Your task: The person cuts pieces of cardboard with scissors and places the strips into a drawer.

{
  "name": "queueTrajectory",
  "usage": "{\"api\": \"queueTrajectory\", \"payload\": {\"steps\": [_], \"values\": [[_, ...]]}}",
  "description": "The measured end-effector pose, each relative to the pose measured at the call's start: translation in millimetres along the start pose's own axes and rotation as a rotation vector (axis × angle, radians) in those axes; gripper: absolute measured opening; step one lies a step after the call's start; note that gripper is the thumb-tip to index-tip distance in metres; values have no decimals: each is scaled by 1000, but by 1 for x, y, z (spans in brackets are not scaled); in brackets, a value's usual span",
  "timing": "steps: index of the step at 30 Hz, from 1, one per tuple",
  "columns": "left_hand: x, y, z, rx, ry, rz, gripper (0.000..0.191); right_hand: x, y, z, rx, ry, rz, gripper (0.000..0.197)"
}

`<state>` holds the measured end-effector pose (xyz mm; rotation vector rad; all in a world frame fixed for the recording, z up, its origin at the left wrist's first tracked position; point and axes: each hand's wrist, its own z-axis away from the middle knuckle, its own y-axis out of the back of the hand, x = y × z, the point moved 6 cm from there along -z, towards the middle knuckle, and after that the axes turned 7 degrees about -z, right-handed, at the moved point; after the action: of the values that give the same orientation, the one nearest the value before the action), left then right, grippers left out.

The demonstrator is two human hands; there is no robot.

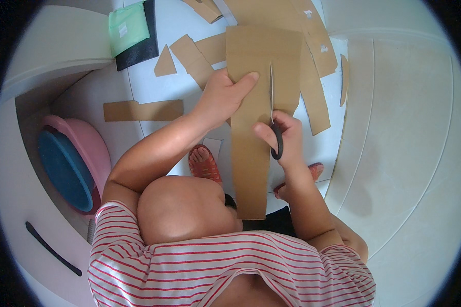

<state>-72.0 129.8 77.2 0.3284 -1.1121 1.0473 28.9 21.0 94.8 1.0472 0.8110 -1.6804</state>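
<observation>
A long sheet of brown corrugated cardboard (249, 153) hangs in front of me over the floor. My left hand (226, 90) grips its left edge, with the thumb on top and the fingers hidden beneath. In my right hand (288, 134) is a pair of scissors (277, 142) with black handles. Their blades run lengthwise along the sheet and point away from me. Below the blades, the right side of the sheet is cut away, so the near part is a narrower strip. The far part keeps its full width.
Several cardboard offcuts lie on the white tiled floor, among them a strip (146, 111) and a triangle (165, 63). A pink basin (94, 142) and a blue basin (63, 172) stand at left. A green package (128, 28) rests on a black slab (140, 53). Tiled wall (399, 134) bounds the right.
</observation>
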Motion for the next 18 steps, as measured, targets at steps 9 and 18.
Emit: {"api": "queueTrajectory", "payload": {"steps": [9,18], "values": [[-1,-3,-2,34,-47,77,22,-6,3,1,15,17,74,26],[-2,-2,1,12,0,-18,23,-6,2,-3,14,23,79,25]]}}
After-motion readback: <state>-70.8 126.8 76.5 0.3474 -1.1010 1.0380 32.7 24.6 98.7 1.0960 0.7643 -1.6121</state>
